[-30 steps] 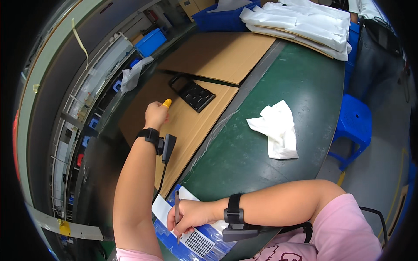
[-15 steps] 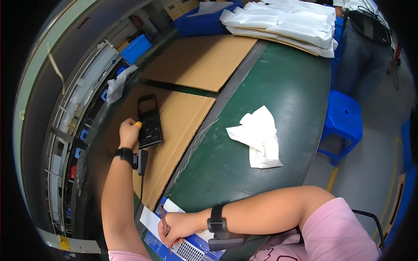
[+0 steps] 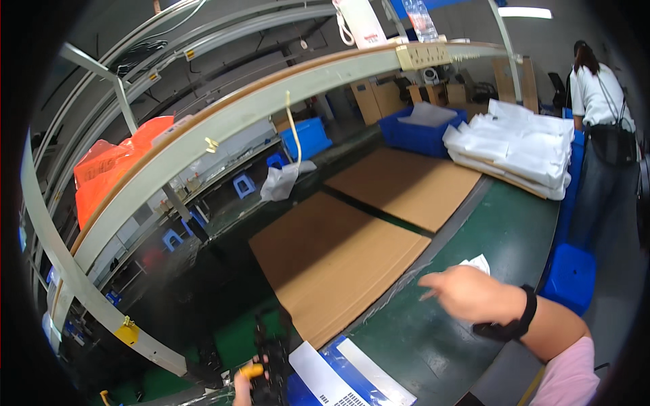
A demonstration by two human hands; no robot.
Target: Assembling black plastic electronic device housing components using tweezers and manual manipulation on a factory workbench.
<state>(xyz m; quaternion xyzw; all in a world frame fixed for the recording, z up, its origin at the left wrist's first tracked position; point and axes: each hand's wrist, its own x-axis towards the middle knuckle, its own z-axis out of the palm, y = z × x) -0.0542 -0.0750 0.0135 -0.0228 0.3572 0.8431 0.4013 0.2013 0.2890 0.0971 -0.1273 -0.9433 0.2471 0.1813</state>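
Two hands: left hand (image 3: 242,389) gripping black device (image 3: 271,369)

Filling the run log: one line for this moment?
left hand: grips black device | right hand: empty, over green table | cardboard sheet: flat

A black handheld device (image 3: 269,369) is gripped by the left hand (image 3: 242,389) at the lower edge, beside a blue and white package (image 3: 342,375). The right hand (image 3: 464,292) is held open above the green bench (image 3: 433,338), its fingers (image 3: 430,281) pointed left toward a cardboard sheet (image 3: 335,254). White bags (image 3: 518,145) are stacked further back, near a standing person (image 3: 599,101).
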